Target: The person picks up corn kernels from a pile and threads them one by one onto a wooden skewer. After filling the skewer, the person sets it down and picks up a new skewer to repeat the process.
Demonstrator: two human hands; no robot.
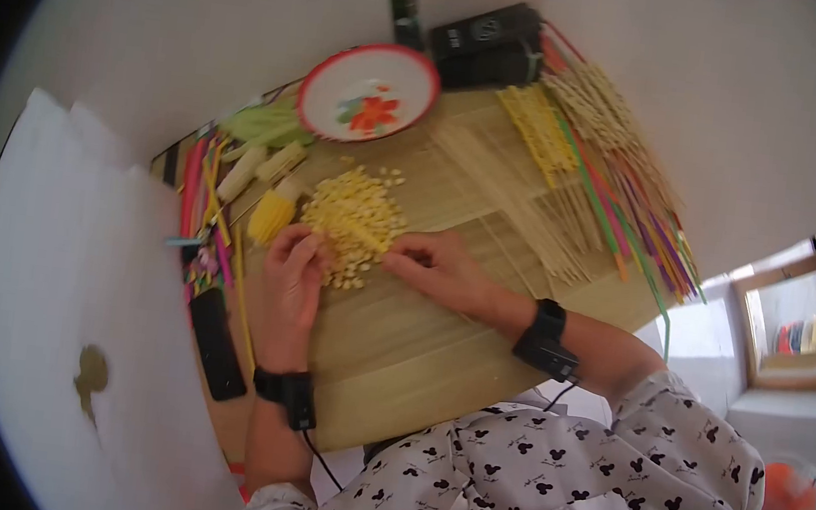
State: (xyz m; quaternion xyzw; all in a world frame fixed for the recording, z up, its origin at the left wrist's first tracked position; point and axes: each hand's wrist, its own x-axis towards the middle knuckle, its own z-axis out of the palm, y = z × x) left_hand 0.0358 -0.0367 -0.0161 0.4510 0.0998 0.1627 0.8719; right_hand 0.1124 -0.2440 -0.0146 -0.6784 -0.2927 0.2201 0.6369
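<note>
A loose pile of yellow corn kernels (354, 201) lies on the wooden table (365, 371). At the pile's near left edge is my left hand (294, 267), thumb and fingers pinched together; what they hold is too small to make out. My right hand (436, 270) is closed at the pile's right edge, fingertips pinching the end of what looks like a skewer of corn kernels (366, 238), which blends into the pile behind it. A partly stripped corn cob (272, 218) lies just beyond my left fingers. Bare cobs (241, 174) and green husks (267, 124) lie farther back.
A red-rimmed bowl (320, 94) stands at the back, beside a black case (487, 47). Thin bare sticks (496, 190), yellow kernel-covered skewers (537, 134) and coloured sticks (636, 200) spread at right. A dark phone (217, 344) lies at the left edge. White walls enclose the table.
</note>
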